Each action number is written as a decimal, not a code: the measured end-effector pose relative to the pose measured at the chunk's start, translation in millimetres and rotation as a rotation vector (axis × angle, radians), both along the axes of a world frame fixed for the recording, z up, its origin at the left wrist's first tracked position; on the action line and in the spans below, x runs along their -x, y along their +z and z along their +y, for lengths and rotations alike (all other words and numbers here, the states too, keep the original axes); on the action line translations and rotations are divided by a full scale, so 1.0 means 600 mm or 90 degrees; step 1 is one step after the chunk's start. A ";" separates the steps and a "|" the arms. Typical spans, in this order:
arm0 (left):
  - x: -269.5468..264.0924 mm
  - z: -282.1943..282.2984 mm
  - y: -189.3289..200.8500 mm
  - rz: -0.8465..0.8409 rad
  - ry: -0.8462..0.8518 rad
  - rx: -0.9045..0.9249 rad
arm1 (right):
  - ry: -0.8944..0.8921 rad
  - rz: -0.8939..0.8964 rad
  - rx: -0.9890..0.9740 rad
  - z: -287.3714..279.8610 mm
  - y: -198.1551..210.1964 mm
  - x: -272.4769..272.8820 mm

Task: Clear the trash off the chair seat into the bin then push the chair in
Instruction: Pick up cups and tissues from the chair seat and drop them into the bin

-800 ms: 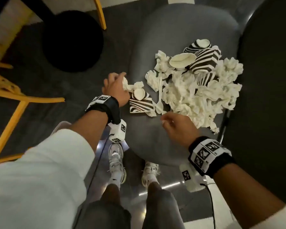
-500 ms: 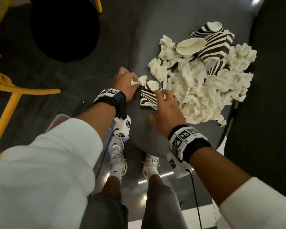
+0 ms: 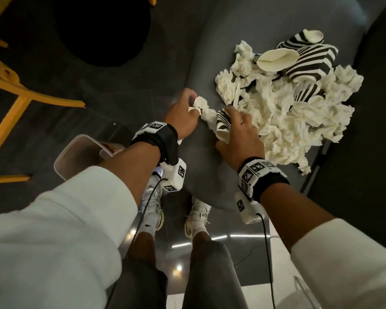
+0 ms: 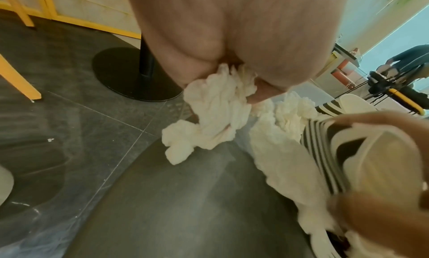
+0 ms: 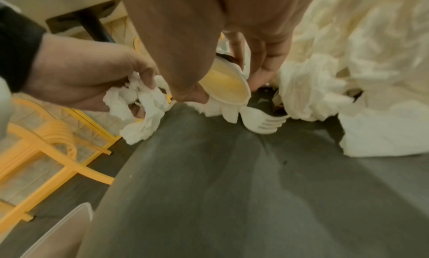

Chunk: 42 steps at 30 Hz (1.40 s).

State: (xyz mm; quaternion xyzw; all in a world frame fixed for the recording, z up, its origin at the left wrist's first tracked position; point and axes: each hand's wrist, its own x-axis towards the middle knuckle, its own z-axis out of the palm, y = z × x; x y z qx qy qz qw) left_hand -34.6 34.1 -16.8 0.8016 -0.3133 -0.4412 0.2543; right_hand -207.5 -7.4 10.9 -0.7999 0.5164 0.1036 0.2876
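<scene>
A grey chair seat (image 3: 201, 166) carries a heap of crumpled white tissues (image 3: 283, 114) and striped paper cups (image 3: 308, 56). At the seat's left edge my left hand (image 3: 183, 114) grips a crumpled white tissue (image 3: 202, 107) (image 4: 216, 111) (image 5: 137, 104). Beside it my right hand (image 3: 239, 130) holds a squashed striped paper cup (image 3: 223, 123) (image 5: 227, 85) (image 4: 348, 161) between thumb and fingers. A white plastic fork (image 5: 262, 122) lies on the seat just under the cup. The bin (image 3: 76, 157), pale and rectangular, stands on the floor left of the seat, partly behind my left forearm.
A round black table base (image 3: 103, 30) sits on the dark tiled floor beyond the seat. Yellow chair legs (image 3: 20, 101) stand at the left. A dark surface (image 3: 366, 152) borders the seat on the right. My feet (image 3: 196, 215) are under the seat's near edge.
My right hand moved forward from the seat's near edge and took hold of the striped cup. My left hand kept its tissue. The bin has come into view at the left.
</scene>
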 end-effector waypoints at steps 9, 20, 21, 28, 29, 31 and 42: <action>0.023 0.002 0.047 -0.030 0.083 0.054 | -0.030 -0.116 0.010 -0.042 0.081 -0.008; -0.156 0.197 0.069 -0.043 0.256 0.037 | 0.003 -0.166 -0.136 0.069 0.115 -0.171; -0.189 0.233 0.059 -0.055 0.260 0.016 | 0.013 -0.159 -0.170 0.098 0.103 -0.203; -0.367 0.493 -0.045 -0.028 0.345 -0.135 | 0.057 -0.157 -0.357 0.322 -0.042 -0.403; -0.381 0.523 -0.062 -0.006 0.360 -0.140 | 0.063 -0.137 -0.372 0.348 -0.062 -0.420; -0.406 0.573 -0.103 0.025 0.389 -0.136 | 0.080 -0.102 -0.377 0.397 -0.102 -0.454; -0.425 0.642 -0.150 0.012 0.344 -0.159 | 0.100 0.045 -0.434 0.445 -0.150 -0.438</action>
